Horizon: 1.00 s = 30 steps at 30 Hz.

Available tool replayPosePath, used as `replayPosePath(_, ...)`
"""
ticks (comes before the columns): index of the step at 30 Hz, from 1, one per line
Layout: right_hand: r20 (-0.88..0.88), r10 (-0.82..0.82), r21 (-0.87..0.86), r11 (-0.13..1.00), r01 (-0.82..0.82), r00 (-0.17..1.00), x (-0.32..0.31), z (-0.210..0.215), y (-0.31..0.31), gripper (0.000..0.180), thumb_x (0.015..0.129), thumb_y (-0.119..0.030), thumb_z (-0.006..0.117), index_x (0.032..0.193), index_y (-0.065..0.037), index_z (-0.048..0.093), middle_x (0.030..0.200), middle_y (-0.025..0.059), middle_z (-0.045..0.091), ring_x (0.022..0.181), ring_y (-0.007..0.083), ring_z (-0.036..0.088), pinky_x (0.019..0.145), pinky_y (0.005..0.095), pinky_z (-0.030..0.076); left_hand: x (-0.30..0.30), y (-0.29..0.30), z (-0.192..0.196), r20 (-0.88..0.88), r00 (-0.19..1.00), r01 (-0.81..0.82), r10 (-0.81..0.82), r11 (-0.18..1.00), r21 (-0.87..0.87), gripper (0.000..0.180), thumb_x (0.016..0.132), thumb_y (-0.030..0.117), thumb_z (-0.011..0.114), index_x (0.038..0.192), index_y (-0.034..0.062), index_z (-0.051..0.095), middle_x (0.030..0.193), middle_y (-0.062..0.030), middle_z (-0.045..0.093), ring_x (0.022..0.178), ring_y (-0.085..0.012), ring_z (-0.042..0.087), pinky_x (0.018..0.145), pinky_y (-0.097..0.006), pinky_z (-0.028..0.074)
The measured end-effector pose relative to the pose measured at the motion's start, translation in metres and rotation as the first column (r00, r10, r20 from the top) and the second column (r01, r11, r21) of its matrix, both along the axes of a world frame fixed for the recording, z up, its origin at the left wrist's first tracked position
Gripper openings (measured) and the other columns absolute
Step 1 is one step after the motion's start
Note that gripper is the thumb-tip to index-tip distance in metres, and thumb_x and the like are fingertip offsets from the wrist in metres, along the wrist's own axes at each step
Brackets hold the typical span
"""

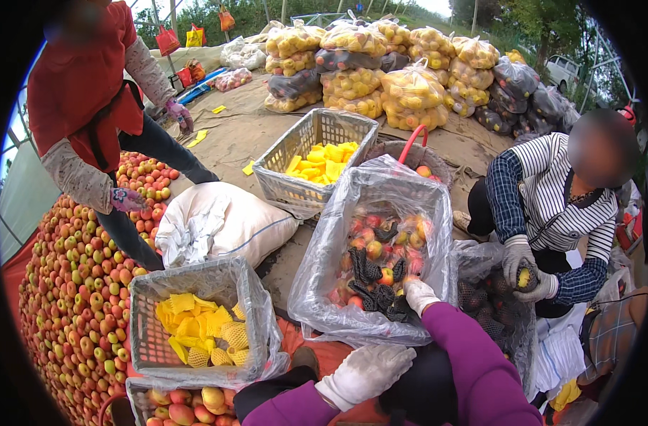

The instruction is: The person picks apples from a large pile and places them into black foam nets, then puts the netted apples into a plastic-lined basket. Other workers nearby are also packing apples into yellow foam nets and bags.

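A white glove covers my left hand [366,375], which lies over my dark-trousered leg with fingers loosely stretched and nothing visible in them. My right hand [420,295], gloved too, reaches over the near right side of a plastic-lined crate [313,273]. Inside are red-and-yellow apples [374,249] and crumpled black foam net sleeves [365,268]. Its fingertips are beside the apples and a black sleeve; whether they grip anything is unclear. To the left of my hands, a grey crate [148,321] holds yellow foam net sleeves [196,326]. Below it, another crate contains larger apples [189,410].
A co-worker [562,192] at right handles a netted apple beside a bag of black-netted fruit [484,302]. Another person [90,92] stands at the apple heap [75,305]. A white sack [228,220], a crate of yellow sleeves [274,181] and stacked fruit bags [416,92] lie beyond.
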State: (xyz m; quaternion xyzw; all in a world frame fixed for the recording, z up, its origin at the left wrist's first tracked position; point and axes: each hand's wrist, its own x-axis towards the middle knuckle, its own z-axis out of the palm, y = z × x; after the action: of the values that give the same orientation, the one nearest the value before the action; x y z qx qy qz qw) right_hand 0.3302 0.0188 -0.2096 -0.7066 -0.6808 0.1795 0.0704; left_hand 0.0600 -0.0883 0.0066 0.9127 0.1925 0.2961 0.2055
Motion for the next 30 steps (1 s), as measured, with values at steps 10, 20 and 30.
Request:
replayPosePath(10,-0.980,0.042,0.022,0.994,-0.105,0.196,-0.102,0.211,-0.061,0.018,0.088,0.002,0.059,0.106,-0.005,0.061,0.103,0.0011,0.063,0.099,0.0091,0.058,0.088,0.0256,0.047,-0.027,0.027,0.022,0.405,0.703,-0.377,0.585,0.789,-0.485,0.034,0.087,0.009,0.065,0.121,0.0043,0.058,0.111,-0.0102,0.064,0.102,-0.0213,0.063,0.088,-0.032,0.050)
replayPosePath(20,-0.944,0.260,0.268,0.963,-0.011,-0.202,-0.158,0.241,-0.091,0.031,0.083,0.006,0.061,0.112,-0.005,0.057,0.114,0.0061,0.060,0.106,0.0145,0.057,0.097,0.0294,0.045,-0.062,0.023,0.032,0.473,0.719,0.344,0.510,0.330,-0.879,0.039,0.093,0.016,0.062,0.128,0.0028,0.053,0.115,-0.0086,0.061,0.103,-0.0151,0.059,0.087,-0.029,0.049)
replayPosePath(30,-0.902,-0.150,-0.071,0.976,-0.204,-0.404,-0.163,0.213,-0.095,0.027,0.096,-0.013,0.049,0.120,-0.003,0.057,0.116,0.0093,0.062,0.106,0.0180,0.060,0.094,0.0321,0.049,-0.065,0.019,0.052,0.262,0.644,0.098,0.719,0.263,-0.960,0.031,0.082,0.017,0.076,0.108,0.0046,0.063,0.086,-0.0020,0.065,0.060,-0.0080,0.058,0.052,-0.021,0.046)
